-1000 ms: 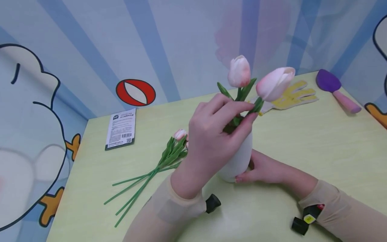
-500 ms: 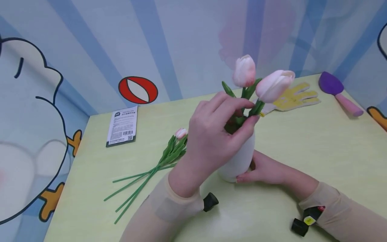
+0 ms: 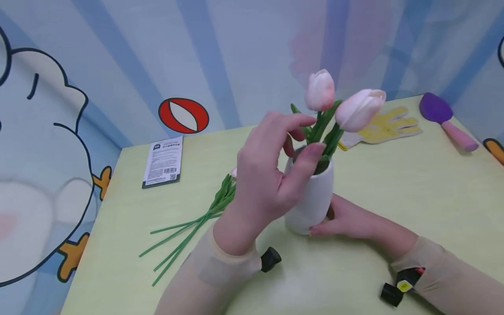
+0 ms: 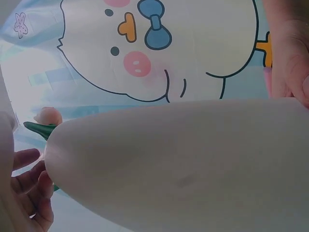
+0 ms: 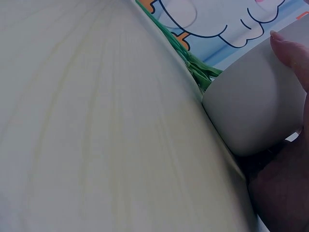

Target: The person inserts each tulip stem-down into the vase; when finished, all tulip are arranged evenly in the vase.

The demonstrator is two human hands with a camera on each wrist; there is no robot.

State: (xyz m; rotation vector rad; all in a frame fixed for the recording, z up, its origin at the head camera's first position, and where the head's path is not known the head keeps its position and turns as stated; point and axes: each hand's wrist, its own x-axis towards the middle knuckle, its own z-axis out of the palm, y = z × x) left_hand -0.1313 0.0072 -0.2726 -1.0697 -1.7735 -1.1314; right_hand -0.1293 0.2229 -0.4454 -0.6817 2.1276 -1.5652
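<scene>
Two pale pink tulips (image 3: 360, 111) with green leaves stand in a white vase (image 3: 315, 197), which is upright on the table. My left hand (image 3: 264, 175) is at the vase's mouth, its thumb and bent fingers spread apart with nothing pinched between them. In the left wrist view the vase (image 4: 169, 159) fills much of the picture, with the left hand's fingers beside its rim. Low down on the right side, my right hand (image 3: 350, 218) grips the vase near its base. Several loose tulips (image 3: 220, 197) lie left of the vase, their blossoms mostly hidden behind my left hand.
A white printed packet (image 3: 163, 159) lies at the back left. Toward the back right are a yellow and white glove (image 3: 390, 127) and a purple trowel (image 3: 437, 107) with a pink handle. A printed cartoon wall (image 3: 252, 57) rises behind the table.
My left hand has let go of the right tulip's stem, and its fingers have spread and drawn slightly left. The right hand has kept its grip on the vase.
</scene>
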